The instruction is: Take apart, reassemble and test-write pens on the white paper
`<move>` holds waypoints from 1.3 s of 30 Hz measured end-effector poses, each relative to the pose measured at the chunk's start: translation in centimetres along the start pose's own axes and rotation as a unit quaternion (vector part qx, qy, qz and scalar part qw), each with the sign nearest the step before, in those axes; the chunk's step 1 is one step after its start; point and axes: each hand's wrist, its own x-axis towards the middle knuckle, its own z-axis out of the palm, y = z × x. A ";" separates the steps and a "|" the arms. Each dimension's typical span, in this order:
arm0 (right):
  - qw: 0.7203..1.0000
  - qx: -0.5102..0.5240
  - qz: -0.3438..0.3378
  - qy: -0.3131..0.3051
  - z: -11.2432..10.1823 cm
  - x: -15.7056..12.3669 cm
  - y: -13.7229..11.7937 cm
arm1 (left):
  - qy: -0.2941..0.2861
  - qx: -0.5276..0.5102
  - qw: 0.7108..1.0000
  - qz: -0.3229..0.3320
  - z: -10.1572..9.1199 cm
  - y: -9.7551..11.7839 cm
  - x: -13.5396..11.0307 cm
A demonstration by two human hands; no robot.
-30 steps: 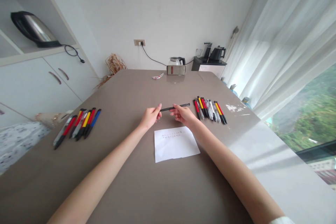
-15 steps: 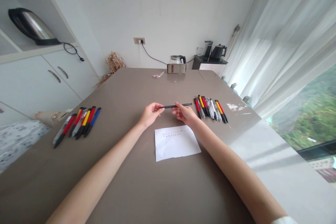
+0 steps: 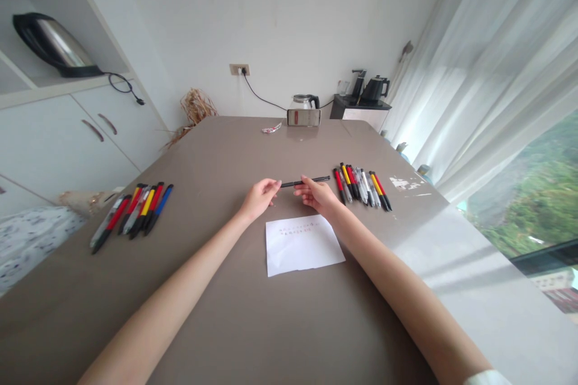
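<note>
A slim black pen (image 3: 291, 184) lies almost level between my two hands, above the far side of a sheet of white paper (image 3: 303, 252). The fingertips of my left hand (image 3: 261, 197) pinch its left end, which they partly hide. My right hand (image 3: 316, 192) grips it farther right between thumb and fingers, and its right end sticks out past the thumb. Faint handwriting runs across the upper part of the paper. Close to my right hand, several pens (image 3: 361, 187) in red, yellow, clear and white lie side by side.
At the left, another group of pens (image 3: 135, 209) rests on the brown table (image 3: 217, 325). Toward the back edge are a crumpled wrapper (image 3: 271, 129) and a phone-like slab (image 3: 304, 118) standing before a glass pot (image 3: 301, 102). A curtain (image 3: 433, 66) hangs at the right.
My left fingers have shifted slightly and curled in at the pen's left end. My right hand and the pen have barely moved.
</note>
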 end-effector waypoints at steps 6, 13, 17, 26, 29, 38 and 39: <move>1.000 0.009 0.000 -0.003 -0.1 0.1 0.0 | 0.002 -0.003 0.999 0.042 0.2 0.0 -0.1; 1.000 0.004 0.002 -0.006 0.1 0.0 -0.1 | 0.011 0.008 1.000 0.012 0.0 0.4 -0.4; 1.000 0.000 0.005 -0.007 0.1 0.0 -0.1 | 0.003 0.026 1.000 -0.006 0.0 0.4 -0.4; 1.000 0.017 0.000 0.005 0.0 0.1 0.0 | 0.021 -0.004 0.998 0.057 -0.1 -0.3 0.1; 1.000 0.018 -0.002 0.004 0.0 0.1 0.0 | 0.016 0.006 0.998 0.057 -0.2 -0.5 0.1; 1.000 0.030 0.001 0.008 0.3 -0.3 -0.3 | 0.025 0.056 0.998 0.030 -0.4 -0.3 -0.1; 0.999 0.035 0.002 0.012 0.3 -0.3 -0.4 | 0.023 0.058 0.998 0.025 -0.4 -0.3 -0.1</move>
